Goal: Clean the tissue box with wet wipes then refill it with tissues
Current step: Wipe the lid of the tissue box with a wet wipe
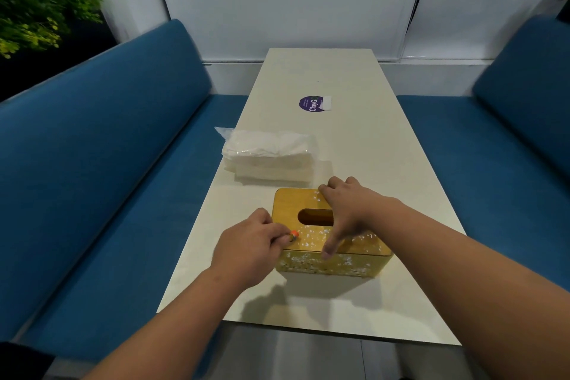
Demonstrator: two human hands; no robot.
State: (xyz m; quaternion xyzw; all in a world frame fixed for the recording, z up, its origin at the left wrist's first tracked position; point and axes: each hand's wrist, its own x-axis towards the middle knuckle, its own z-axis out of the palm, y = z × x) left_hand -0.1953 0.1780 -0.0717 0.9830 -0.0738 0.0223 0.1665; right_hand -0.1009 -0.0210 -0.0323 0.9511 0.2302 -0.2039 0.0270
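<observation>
Tissue box: table near edge, 6 o'clock, lid on, white specks all over (uncleaned). Right hand spread across lid; left hand pinches small orange item, possibly a cap. Tissue pack at 11 o'clock, refill pending

Tissue pack crowds the box's far side; table beyond lies open.
</observation>
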